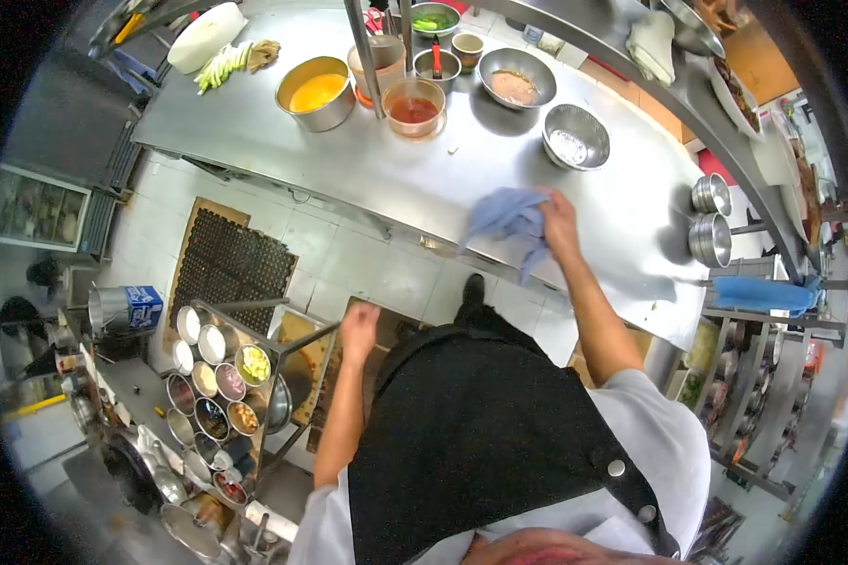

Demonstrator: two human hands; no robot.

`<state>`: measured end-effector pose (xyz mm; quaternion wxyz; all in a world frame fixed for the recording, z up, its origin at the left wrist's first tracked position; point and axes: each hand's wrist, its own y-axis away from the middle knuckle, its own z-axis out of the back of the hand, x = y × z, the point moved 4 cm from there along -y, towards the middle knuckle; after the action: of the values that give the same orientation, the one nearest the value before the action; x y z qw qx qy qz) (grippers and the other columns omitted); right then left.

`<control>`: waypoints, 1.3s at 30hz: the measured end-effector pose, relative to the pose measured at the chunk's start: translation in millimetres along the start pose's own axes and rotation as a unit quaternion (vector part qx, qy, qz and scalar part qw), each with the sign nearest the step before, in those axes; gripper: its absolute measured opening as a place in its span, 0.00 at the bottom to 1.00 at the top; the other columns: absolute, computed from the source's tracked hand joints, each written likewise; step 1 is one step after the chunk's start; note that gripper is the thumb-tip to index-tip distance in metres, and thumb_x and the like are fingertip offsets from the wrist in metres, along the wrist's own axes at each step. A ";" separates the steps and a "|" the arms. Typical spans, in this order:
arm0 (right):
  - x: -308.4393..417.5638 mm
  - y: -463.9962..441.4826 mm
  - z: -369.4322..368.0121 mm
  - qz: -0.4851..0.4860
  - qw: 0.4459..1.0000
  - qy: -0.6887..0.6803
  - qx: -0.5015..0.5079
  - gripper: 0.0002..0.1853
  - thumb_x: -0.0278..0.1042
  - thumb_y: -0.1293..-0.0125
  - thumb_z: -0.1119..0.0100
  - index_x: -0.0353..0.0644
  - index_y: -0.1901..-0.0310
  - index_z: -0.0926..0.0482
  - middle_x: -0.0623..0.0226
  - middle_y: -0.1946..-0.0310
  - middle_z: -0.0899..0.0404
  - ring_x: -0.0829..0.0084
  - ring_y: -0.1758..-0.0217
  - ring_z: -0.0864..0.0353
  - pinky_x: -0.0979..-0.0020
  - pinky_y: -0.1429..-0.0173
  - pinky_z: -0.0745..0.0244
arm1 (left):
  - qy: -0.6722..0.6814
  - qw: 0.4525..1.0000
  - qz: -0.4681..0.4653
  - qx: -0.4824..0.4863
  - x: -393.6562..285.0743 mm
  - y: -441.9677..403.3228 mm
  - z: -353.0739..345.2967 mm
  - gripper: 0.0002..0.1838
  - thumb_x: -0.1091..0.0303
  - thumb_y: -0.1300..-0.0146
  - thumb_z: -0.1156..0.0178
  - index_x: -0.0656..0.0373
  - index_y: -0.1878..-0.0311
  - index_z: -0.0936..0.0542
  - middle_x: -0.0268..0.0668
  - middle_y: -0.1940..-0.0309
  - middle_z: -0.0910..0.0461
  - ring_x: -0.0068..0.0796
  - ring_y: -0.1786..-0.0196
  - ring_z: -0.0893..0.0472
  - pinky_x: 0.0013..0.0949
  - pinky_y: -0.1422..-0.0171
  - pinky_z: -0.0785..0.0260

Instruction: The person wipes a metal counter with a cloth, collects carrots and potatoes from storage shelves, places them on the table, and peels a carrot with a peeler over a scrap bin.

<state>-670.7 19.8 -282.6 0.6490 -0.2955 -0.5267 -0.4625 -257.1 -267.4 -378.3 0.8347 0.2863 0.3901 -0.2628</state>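
My right hand (560, 224) is closed on a crumpled blue cloth (504, 215), which lies over the front edge of the steel counter (367, 174). Part of the cloth hangs down below my fingers. Just beyond it stands a perforated metal bowl (576, 138) with something pale inside. My left hand (358, 331) hangs out at my side, away from the counter, with its fingers curled in and nothing visible in them. It is nearest to the metal rail of a rack of ingredient tubs (228, 381).
Along the counter's far side are a pot of yellow liquid (315, 92), a tub of red liquid (414, 108), a bowl of pinkish food (515, 79) and sliced green vegetable (226, 68). Stacked metal bowls (710, 240) stand at the right end. A black mat (231, 268) covers some floor.
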 end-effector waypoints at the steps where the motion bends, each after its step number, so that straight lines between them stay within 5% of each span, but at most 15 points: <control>1: -1.4 -7.9 10.4 0.016 0.995 0.100 0.006 0.21 0.41 0.28 0.45 0.37 0.40 0.18 0.53 0.43 0.17 0.58 0.43 0.19 0.61 0.35 0.26 | -0.077 0.997 -0.021 0.004 -56.4 -30.2 -3.5 0.16 0.58 0.32 0.33 0.62 0.55 0.15 0.49 0.59 0.14 0.49 0.56 0.15 0.44 0.49 0.24; 3: -5.8 -15.5 26.6 0.042 0.954 0.298 0.016 0.24 0.47 0.27 0.43 0.37 0.39 0.19 0.50 0.37 0.20 0.54 0.37 0.21 0.59 0.30 0.30 | -0.047 0.987 -0.155 0.012 -146.4 -85.4 -29.3 0.15 0.59 0.35 0.33 0.63 0.57 0.16 0.51 0.60 0.15 0.53 0.55 0.16 0.46 0.50 0.24; 4: 23.9 -8.8 18.5 -0.038 0.945 0.288 0.152 0.31 0.54 0.27 0.44 0.36 0.33 0.23 0.41 0.29 0.30 0.47 0.24 0.33 0.57 0.19 0.42 | -0.037 0.983 -0.177 0.028 -185.4 -111.5 -44.3 0.14 0.60 0.36 0.33 0.62 0.59 0.16 0.51 0.60 0.15 0.53 0.53 0.16 0.47 0.49 0.24; 7: -43.2 -32.0 3.1 0.094 0.826 0.556 0.000 0.34 0.55 0.26 0.44 0.33 0.30 0.27 0.41 0.27 0.32 0.46 0.24 0.34 0.49 0.23 0.39 | -0.081 0.959 -0.273 0.003 -245.5 -186.2 -103.1 0.15 0.61 0.38 0.31 0.61 0.54 0.18 0.49 0.57 0.16 0.52 0.53 0.16 0.49 0.48 0.23; 8: -43.8 -29.4 -14.5 0.074 0.809 0.582 -0.007 0.37 0.57 0.27 0.45 0.34 0.27 0.31 0.42 0.24 0.39 0.44 0.21 0.41 0.44 0.20 0.46 | -0.117 0.948 -0.294 -0.026 -256.2 -207.0 -122.9 0.16 0.61 0.38 0.31 0.61 0.52 0.19 0.49 0.55 0.17 0.52 0.52 0.16 0.50 0.47 0.23; 11: -54.1 -34.5 -55.3 0.125 0.820 0.559 -0.005 0.39 0.58 0.26 0.50 0.37 0.23 0.36 0.40 0.19 0.48 0.40 0.15 0.55 0.29 0.18 0.66 | -0.223 0.957 -0.182 -0.037 -278.7 -259.6 -169.7 0.14 0.62 0.35 0.36 0.60 0.52 0.20 0.50 0.52 0.19 0.53 0.52 0.15 0.51 0.47 0.22; 18: -13.8 -173.3 -114.4 0.218 0.802 0.557 0.015 0.35 0.53 0.28 0.49 0.42 0.24 0.33 0.46 0.20 0.44 0.41 0.17 0.49 0.34 0.19 0.54 | -0.193 0.971 -0.136 -0.034 -257.7 -270.0 -212.3 0.10 0.65 0.30 0.46 0.61 0.56 0.20 0.50 0.55 0.20 0.51 0.51 0.15 0.52 0.48 0.21; 19: -15.6 -196.9 -125.6 0.249 0.790 0.561 0.013 0.34 0.51 0.29 0.48 0.44 0.25 0.31 0.47 0.20 0.43 0.41 0.17 0.47 0.35 0.19 0.51 | -0.169 0.980 -0.097 -0.033 -254.4 -256.4 -202.4 0.10 0.65 0.30 0.45 0.61 0.56 0.20 0.50 0.56 0.19 0.50 0.52 0.15 0.52 0.48 0.21; 21: 12.1 -225.0 -139.5 0.250 0.793 0.548 0.090 0.32 0.46 0.32 0.47 0.44 0.27 0.29 0.46 0.22 0.39 0.42 0.19 0.42 0.37 0.21 0.43 | -0.126 0.969 -0.198 -0.079 -241.3 -213.4 -170.6 0.08 0.67 0.31 0.44 0.60 0.57 0.20 0.50 0.58 0.19 0.53 0.56 0.16 0.55 0.51 0.23; 24: -21.4 -258.3 -156.2 0.398 0.785 0.464 0.094 0.30 0.41 0.31 0.46 0.42 0.28 0.28 0.43 0.25 0.34 0.44 0.21 0.37 0.45 0.19 0.44 | -0.019 0.984 -0.106 -0.144 -196.1 -149.2 -112.8 0.06 0.68 0.32 0.42 0.61 0.58 0.20 0.51 0.60 0.18 0.57 0.57 0.18 0.56 0.53 0.25; 30: -28.5 -170.2 -198.3 0.330 0.826 0.439 0.129 0.31 0.35 0.32 0.49 0.50 0.26 0.30 0.57 0.21 0.37 0.50 0.16 0.44 0.36 0.18 0.56 | -0.061 0.927 0.064 -0.366 -32.6 23.8 30.1 0.06 0.69 0.32 0.39 0.61 0.58 0.16 0.52 0.63 0.17 0.54 0.59 0.16 0.50 0.53 0.23; 32: -27.8 -124.3 -211.8 0.309 0.818 0.453 0.171 0.31 0.34 0.32 0.49 0.51 0.26 0.30 0.58 0.20 0.39 0.51 0.15 0.46 0.37 0.16 0.59 | -0.055 0.882 0.213 -0.417 2.9 90.0 93.7 0.07 0.68 0.31 0.39 0.61 0.60 0.17 0.50 0.65 0.17 0.53 0.61 0.17 0.47 0.55 0.24; 34: -21.3 -83.6 -211.9 0.321 0.818 0.435 0.198 0.32 0.32 0.34 0.50 0.50 0.25 0.30 0.59 0.19 0.40 0.53 0.14 0.48 0.38 0.16 0.61 | -0.150 0.853 0.168 -0.471 38.0 137.3 151.3 0.07 0.67 0.33 0.39 0.61 0.63 0.19 0.50 0.69 0.18 0.50 0.65 0.17 0.47 0.57 0.25; 36: -12.8 -53.8 -215.8 0.319 0.805 0.452 0.213 0.33 0.33 0.34 0.49 0.50 0.25 0.31 0.60 0.19 0.40 0.54 0.14 0.49 0.38 0.15 0.62 | -0.146 0.828 0.246 -0.483 63.9 150.1 196.1 0.10 0.63 0.34 0.40 0.62 0.65 0.20 0.51 0.69 0.18 0.54 0.64 0.18 0.49 0.58 0.26; 39: 0.9 -22.1 -223.1 0.321 0.791 0.474 0.216 0.33 0.35 0.33 0.48 0.47 0.25 0.31 0.57 0.20 0.39 0.52 0.14 0.48 0.39 0.15 0.60 | -0.110 0.867 0.226 -0.430 99.6 135.3 243.4 0.14 0.61 0.36 0.36 0.60 0.53 0.16 0.52 0.60 0.14 0.53 0.53 0.15 0.47 0.48 0.24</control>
<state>-599.3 -183.6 -344.4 0.9753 -0.0437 -0.1138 -0.1841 9.9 -360.8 -291.8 0.9493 -0.0510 0.2948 0.0965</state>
